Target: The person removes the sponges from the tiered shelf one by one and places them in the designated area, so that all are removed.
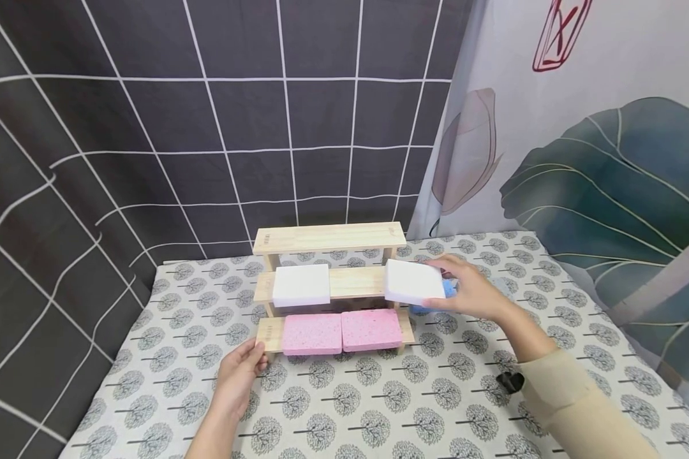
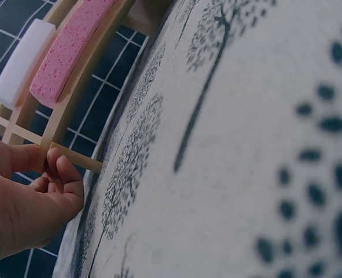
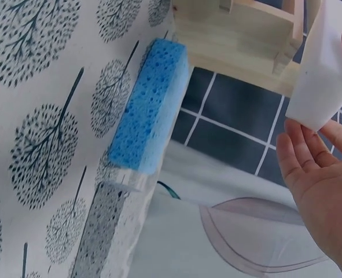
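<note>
On the wooden shelf (image 1: 330, 237), tiny markings (image 1: 266, 240) are unreadable.

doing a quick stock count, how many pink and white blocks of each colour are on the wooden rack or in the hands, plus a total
Pink blocks: 2, side by side on the lowest shelf
White blocks: 2, one on the middle shelf, one held in the right hand
Total: 4
</note>
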Demonstrator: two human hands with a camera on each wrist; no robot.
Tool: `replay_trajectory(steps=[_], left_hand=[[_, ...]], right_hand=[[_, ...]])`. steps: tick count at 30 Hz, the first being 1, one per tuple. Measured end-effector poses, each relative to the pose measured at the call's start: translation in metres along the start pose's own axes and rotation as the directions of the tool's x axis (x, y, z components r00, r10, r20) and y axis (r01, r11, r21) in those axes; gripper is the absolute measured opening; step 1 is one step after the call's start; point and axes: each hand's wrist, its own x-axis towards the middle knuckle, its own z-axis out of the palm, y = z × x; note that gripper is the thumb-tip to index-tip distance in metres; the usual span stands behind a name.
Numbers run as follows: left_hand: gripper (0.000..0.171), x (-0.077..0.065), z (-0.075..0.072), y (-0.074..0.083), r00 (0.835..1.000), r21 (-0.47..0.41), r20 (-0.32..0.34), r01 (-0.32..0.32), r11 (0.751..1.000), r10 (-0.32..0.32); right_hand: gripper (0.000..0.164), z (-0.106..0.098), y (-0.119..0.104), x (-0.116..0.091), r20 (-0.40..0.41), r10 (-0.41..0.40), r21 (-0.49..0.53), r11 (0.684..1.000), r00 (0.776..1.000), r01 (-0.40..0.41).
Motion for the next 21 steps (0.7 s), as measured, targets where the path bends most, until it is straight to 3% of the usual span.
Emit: replay_trajectory(steps=[21], left_hand=[[0.050,0.000,0.000,0.002,1.000,0.011,-0.002,-0.002,1.000,0.002]], right_hand=[[0.080,-0.016,0.021,-0.018,-0.025,0.026,-0.026,0.999,0.999,-0.026]])
